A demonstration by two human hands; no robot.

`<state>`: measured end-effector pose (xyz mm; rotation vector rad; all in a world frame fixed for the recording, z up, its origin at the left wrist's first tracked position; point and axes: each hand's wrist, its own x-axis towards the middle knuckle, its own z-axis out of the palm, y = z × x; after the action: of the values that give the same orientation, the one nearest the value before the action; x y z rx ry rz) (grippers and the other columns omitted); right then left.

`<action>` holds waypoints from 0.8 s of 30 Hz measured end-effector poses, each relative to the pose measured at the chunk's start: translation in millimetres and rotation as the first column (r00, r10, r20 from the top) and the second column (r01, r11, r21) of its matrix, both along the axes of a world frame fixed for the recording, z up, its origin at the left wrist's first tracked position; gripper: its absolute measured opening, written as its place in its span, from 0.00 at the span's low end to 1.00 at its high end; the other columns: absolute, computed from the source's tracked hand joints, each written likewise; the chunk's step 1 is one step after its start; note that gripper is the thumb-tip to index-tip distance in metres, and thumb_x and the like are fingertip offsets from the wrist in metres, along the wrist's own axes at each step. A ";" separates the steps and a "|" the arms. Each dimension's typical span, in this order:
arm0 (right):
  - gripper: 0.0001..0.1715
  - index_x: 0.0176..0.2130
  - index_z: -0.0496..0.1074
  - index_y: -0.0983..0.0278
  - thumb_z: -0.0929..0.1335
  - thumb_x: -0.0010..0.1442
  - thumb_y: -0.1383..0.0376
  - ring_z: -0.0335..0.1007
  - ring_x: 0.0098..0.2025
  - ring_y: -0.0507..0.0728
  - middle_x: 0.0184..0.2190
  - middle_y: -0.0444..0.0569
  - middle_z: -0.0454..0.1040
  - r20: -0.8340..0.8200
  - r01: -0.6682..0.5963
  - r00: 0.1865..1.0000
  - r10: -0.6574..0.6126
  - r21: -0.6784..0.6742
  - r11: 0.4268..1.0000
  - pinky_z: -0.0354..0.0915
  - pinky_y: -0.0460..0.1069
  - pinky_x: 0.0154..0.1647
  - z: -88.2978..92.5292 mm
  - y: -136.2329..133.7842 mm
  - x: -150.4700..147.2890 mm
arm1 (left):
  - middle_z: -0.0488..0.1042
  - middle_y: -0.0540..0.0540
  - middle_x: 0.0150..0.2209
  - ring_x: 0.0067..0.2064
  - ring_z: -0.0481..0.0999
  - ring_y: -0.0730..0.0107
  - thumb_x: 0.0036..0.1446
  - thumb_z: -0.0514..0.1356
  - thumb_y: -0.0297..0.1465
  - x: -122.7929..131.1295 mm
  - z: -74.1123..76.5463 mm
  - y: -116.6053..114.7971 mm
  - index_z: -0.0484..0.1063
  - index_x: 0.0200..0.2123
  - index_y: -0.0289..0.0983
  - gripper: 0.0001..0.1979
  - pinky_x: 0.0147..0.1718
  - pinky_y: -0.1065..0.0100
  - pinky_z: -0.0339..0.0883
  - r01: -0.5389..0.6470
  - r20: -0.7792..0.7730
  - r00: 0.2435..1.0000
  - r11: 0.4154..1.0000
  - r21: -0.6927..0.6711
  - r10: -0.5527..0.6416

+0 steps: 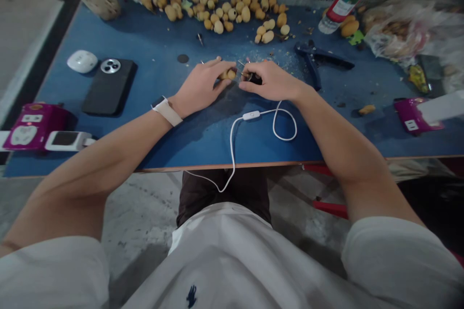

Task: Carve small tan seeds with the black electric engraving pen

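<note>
While your left hand (201, 86) pinches a tan nut (229, 75) at mid-table (145, 43), your right hand (273, 81), just to its right, is closed around a small dark tool (254, 77), the two nearly touching.

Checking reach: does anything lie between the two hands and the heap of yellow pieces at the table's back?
Nothing sizeable. Only crumbs and bare blue table lie between the heap and the left hand, holding a yellow piece, or the right hand, gripping a dark tool. The dark pliers lie off to the right.
</note>
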<state>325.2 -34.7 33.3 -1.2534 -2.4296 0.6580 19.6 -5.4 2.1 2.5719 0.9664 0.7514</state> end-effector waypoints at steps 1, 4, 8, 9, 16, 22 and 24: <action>0.29 0.53 0.78 0.54 0.72 0.85 0.33 0.78 0.45 0.67 0.39 0.50 0.79 -0.005 -0.002 1.000 0.002 0.001 1.000 0.80 0.65 0.55 -0.5 0.4 0.5 | 0.93 0.43 0.68 0.79 0.86 0.33 0.86 0.60 0.47 -0.2 -0.4 0.2 0.86 0.79 0.58 0.28 0.78 0.34 0.83 0.002 0.002 1.000 1.000 -0.002 -0.002; 0.30 0.54 0.79 0.54 0.73 0.85 0.33 0.79 0.46 0.68 0.41 0.51 0.80 -0.010 -0.007 1.000 0.007 0.000 1.000 0.81 0.67 0.56 -1.8 1.5 1.9 | 0.92 0.45 0.70 0.80 0.84 0.33 0.89 0.58 0.51 -1.3 -0.1 0.5 0.84 0.81 0.56 0.28 0.78 0.34 0.81 0.010 -0.007 1.000 1.000 -0.018 -0.010; 0.28 0.53 0.79 0.55 0.74 0.85 0.34 0.79 0.46 0.68 0.42 0.51 0.82 -0.008 -0.012 1.000 0.012 -0.002 1.000 0.81 0.66 0.55 -2.5 2.5 2.1 | 0.89 0.47 0.76 0.80 0.83 0.35 0.91 0.55 0.55 -3.0 2.6 0.7 0.83 0.82 0.51 0.31 0.81 0.34 0.80 0.024 -0.025 0.999 0.999 -0.023 -0.025; 0.28 0.53 0.79 0.55 0.74 0.85 0.35 0.79 0.45 0.67 0.42 0.51 0.82 -0.006 -0.013 1.000 0.013 0.000 1.000 0.81 0.66 0.55 -2.3 2.5 1.8 | 0.89 0.47 0.75 0.80 0.83 0.35 0.91 0.55 0.54 -3.2 3.2 0.8 0.84 0.81 0.52 0.31 0.81 0.34 0.79 0.029 -0.021 0.999 0.999 -0.020 -0.029; 0.28 0.53 0.79 0.55 0.74 0.85 0.34 0.78 0.44 0.66 0.41 0.50 0.80 -0.006 -0.007 1.000 0.007 -0.010 1.000 0.81 0.65 0.55 0.0 -0.1 -0.3 | 0.93 0.44 0.69 0.79 0.86 0.35 0.85 0.61 0.45 -1.3 7.3 -1.9 0.87 0.76 0.57 0.24 0.78 0.37 0.83 0.026 0.000 1.000 1.000 -0.003 -0.026; 0.32 0.53 0.79 0.54 0.74 0.82 0.30 0.78 0.45 0.67 0.41 0.50 0.79 -0.028 -0.016 0.999 0.016 -0.013 1.000 0.81 0.66 0.55 -0.7 0.3 0.8 | 0.89 0.40 0.76 0.81 0.86 0.35 0.86 0.60 0.42 -1.5 8.0 -3.5 0.84 0.81 0.51 0.28 0.80 0.39 0.82 0.009 -0.048 0.999 1.000 0.005 -0.009; 0.32 0.54 0.79 0.54 0.75 0.82 0.30 0.78 0.46 0.67 0.41 0.50 0.80 -0.031 -0.012 0.999 0.012 -0.014 1.000 0.81 0.66 0.57 -0.6 0.7 1.1 | 0.89 0.43 0.76 0.82 0.84 0.36 0.87 0.59 0.42 -1.9 7.2 -3.4 0.83 0.82 0.55 0.28 0.80 0.38 0.82 -0.004 -0.045 0.999 1.000 0.004 0.004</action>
<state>326.3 -34.0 32.6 -1.2262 -2.4136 0.6943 17.7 -8.7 9.3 2.6020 0.9843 0.6999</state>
